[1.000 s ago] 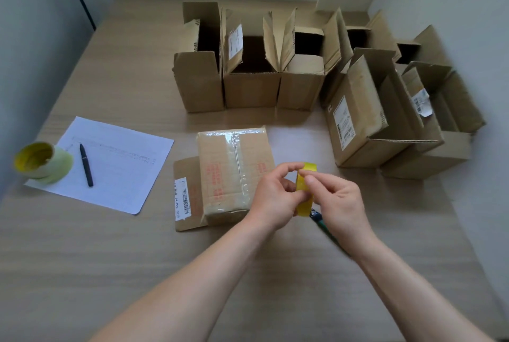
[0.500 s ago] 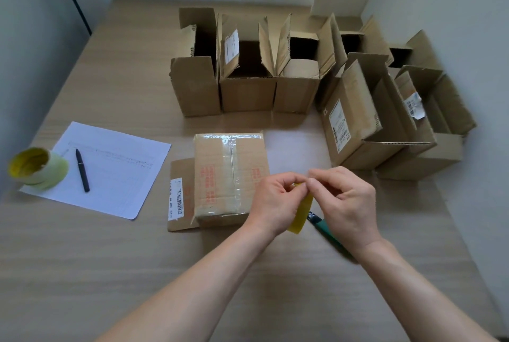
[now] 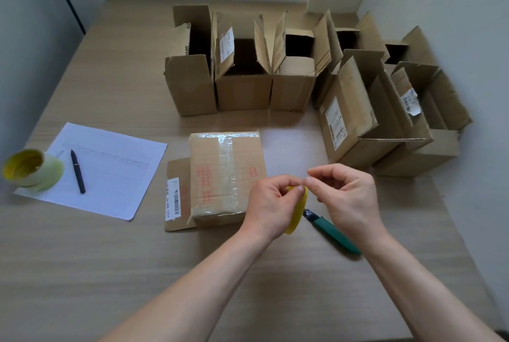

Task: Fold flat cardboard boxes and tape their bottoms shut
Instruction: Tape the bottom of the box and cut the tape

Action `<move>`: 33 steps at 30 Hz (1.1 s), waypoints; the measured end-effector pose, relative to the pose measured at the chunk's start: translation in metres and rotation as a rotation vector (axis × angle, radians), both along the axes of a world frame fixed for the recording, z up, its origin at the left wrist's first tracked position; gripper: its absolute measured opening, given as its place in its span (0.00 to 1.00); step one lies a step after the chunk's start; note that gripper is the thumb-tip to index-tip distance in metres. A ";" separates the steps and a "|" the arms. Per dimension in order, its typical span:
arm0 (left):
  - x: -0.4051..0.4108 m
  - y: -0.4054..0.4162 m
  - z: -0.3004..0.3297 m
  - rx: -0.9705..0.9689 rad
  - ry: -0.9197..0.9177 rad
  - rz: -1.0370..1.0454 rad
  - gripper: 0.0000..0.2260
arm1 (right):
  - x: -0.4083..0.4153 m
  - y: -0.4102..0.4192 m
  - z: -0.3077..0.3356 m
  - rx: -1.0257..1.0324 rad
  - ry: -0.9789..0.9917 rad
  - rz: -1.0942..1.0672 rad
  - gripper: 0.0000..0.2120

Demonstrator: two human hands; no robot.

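The left hand (image 3: pixel 271 204) grips a yellow tape roll (image 3: pixel 298 210), held edge-on just right of the box (image 3: pixel 225 176), which lies bottom-up on the worktop (image 3: pixel 110 272) with clear tape along its seam. The right hand (image 3: pixel 347 198) pinches at the roll's top edge, seemingly picking for the tape end. The step looks like readying tape; next, the end needs peeling free. A green cutter (image 3: pixel 330 228) lies below the hands

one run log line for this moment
left hand: holds yellow tape roll | right hand: picks at its edge | taped box: bottom up | green knife: on table
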State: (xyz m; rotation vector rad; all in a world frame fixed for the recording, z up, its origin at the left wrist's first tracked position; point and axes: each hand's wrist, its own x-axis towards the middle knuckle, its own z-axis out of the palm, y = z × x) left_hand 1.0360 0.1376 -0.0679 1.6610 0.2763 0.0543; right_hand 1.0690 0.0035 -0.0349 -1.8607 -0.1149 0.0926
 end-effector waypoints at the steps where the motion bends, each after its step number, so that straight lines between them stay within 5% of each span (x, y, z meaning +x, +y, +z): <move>1: 0.000 0.000 0.000 0.000 -0.004 -0.005 0.12 | 0.001 0.000 0.000 -0.024 -0.008 0.006 0.04; 9: 0.004 -0.003 0.000 0.037 0.032 -0.020 0.06 | 0.001 -0.001 -0.006 -0.014 -0.018 0.055 0.05; 14: 0.005 -0.002 -0.002 0.185 0.024 -0.049 0.19 | 0.013 -0.006 -0.011 0.144 0.197 -0.056 0.08; 19: -0.002 0.000 -0.002 0.391 -0.148 -0.081 0.21 | 0.030 -0.014 -0.010 0.095 0.382 -0.001 0.08; 24: -0.004 0.004 0.000 0.427 -0.207 -0.118 0.19 | 0.033 -0.022 -0.003 -0.187 -0.024 0.139 0.08; 30: 0.000 0.000 0.008 0.299 -0.223 -0.103 0.18 | 0.035 -0.024 -0.006 0.343 0.324 0.025 0.03; 33: 0.001 -0.001 0.010 0.243 -0.210 -0.116 0.17 | 0.036 -0.023 -0.006 0.433 0.392 -0.007 0.05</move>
